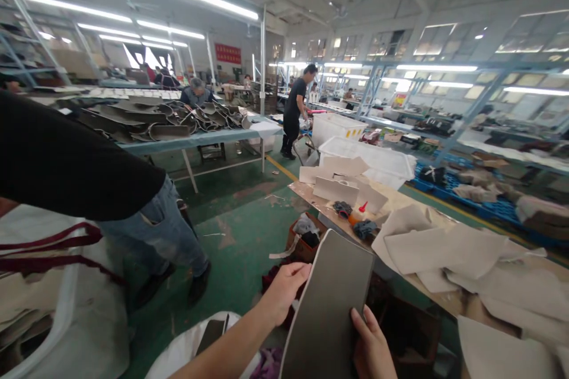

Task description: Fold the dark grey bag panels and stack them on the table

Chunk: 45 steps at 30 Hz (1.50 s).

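I hold a flat dark grey shaped panel (pixel 326 308) upright in front of me at the bottom centre. My left hand (pixel 284 290) grips its left edge with fingers curled over the front. My right hand (pixel 371 346) clasps its lower right edge, thumb on the face. To the right, a wooden worktable (pixel 311 190) carries several pale cut pieces (pixel 427 246), a small orange-capped bottle (pixel 358 213) and dark gloves (pixel 364 228).
A person in a black top and jeans (pixel 89 183) bends over a big white sack (pixel 75 308) at left. Another person (pixel 293 109) stands in the aisle. A long table of grey panels (pixel 169 121), white bins (pixel 368 160) and an open brown box (pixel 306 237) surround the green floor.
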### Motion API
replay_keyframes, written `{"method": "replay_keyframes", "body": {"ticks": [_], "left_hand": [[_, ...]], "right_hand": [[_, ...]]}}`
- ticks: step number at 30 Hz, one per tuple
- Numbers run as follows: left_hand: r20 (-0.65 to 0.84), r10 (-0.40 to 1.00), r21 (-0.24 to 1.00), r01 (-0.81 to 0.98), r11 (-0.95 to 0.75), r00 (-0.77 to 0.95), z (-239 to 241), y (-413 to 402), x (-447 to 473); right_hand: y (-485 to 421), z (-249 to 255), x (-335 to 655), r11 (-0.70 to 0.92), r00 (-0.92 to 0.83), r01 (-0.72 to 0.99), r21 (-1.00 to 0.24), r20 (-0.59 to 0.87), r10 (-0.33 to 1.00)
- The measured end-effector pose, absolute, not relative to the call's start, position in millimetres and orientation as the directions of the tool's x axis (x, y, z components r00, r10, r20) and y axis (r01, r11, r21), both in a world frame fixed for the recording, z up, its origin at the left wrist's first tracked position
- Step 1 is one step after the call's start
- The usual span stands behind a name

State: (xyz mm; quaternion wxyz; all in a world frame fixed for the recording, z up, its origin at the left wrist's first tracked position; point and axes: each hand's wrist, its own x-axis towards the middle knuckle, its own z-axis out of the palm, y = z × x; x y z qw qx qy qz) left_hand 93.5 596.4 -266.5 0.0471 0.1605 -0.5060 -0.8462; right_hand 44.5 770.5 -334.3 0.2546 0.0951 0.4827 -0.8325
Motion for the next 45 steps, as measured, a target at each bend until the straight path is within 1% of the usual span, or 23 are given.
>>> {"method": "replay_keyframes", "body": {"ticks": [7,11,13,17,22,27,30,32,33,34,35,36,37,38,39,40,41,42,43,44,45], "left_hand": [[-0.103,-0.239,0.945,-0.02,-0.328,-0.966,-254,601,89],[-0.034,-0.286,0.993,-0.001,-0.117,-0.958,-249,598,92],[-0.011,-0.296,1.0,-0.003,-0.028,-0.955,-248,598,93],[0.01,-0.301,0.997,-0.012,0.072,-0.954,-251,597,93],[0.087,-0.297,0.976,0.02,0.219,-0.951,-253,591,90],[0.136,-0.281,0.959,0.055,0.276,-0.95,-260,588,86],[0.148,-0.22,0.972,0.1,0.214,-0.964,-269,593,83],[0.14,-0.145,0.986,0.124,0.112,-0.98,-275,597,80],[0.133,-0.105,0.99,0.127,0.061,-0.985,-277,599,78],[0.131,-0.072,0.991,0.129,0.022,-0.989,-278,600,75],[0.135,-0.048,0.991,0.135,-0.002,-0.99,-278,601,72],[0.143,-0.035,0.99,0.144,-0.008,-0.989,-276,601,69],[0.155,-0.026,0.988,0.155,0.002,-0.988,-273,601,66],[0.17,-0.019,0.985,0.17,0.026,-0.985,-268,601,63],[0.187,-0.004,0.98,0.187,0.073,-0.982,-263,600,60],[0.202,0.023,0.969,0.203,0.143,-0.979,-257,600,58],[0.213,0.061,0.946,0.221,0.237,-0.975,-250,600,56],[0.218,0.105,0.906,0.241,0.348,-0.97,-245,602,55],[0.213,0.15,0.844,0.259,0.469,-0.965,-240,604,53],[0.196,0.193,0.761,0.273,0.589,-0.961,-235,606,52],[0.173,0.23,0.66,0.286,0.695,-0.958,-232,610,50]], "right_hand": [[777,-326,47,-0.39,-0.851,0.517,-0.762,-0.408,-0.332],[779,-332,48,-0.385,-0.85,0.52,-0.763,-0.419,-0.319],[780,-335,49,-0.378,-0.844,0.53,-0.759,-0.427,-0.325],[781,-338,52,-0.36,-0.848,0.524,-0.772,-0.429,-0.312],[781,-331,57,-0.354,-0.848,0.52,-0.777,-0.421,-0.321],[778,-328,62,-0.354,-0.849,0.527,-0.773,-0.461,-0.258],[778,-332,63,-0.337,-0.853,0.518,-0.786,-0.445,-0.272],[782,-332,58,-0.276,-0.89,0.447,-0.851,-0.392,-0.234],[785,-331,53,-0.213,-0.928,0.362,-0.907,-0.329,-0.177],[789,-327,48,-0.12,-0.969,0.238,-0.964,-0.227,-0.097],[793,-322,42,0.006,-0.997,0.079,-0.997,-0.079,-0.019],[797,-314,36,0.153,-0.994,-0.097,-0.983,0.103,0.032],[800,-304,30,0.303,-0.954,-0.27,-0.914,0.297,0.046],[803,-292,25,0.435,-0.878,-0.421,-0.796,0.477,0.024],[804,-279,22,0.542,-0.778,-0.539,-0.645,0.628,-0.025],[804,-265,20,0.616,-0.669,-0.622,-0.483,0.736,-0.099],[802,-252,18,0.658,-0.574,-0.678,-0.327,0.795,-0.197],[799,-239,18,0.667,-0.502,-0.721,-0.188,0.805,-0.316],[796,-229,18,0.648,-0.461,-0.757,-0.078,0.767,-0.446],[791,-221,18,0.615,-0.449,-0.789,-0.009,0.691,-0.567],[787,-217,17,0.582,-0.461,-0.813,0.024,0.585,-0.667]]}}
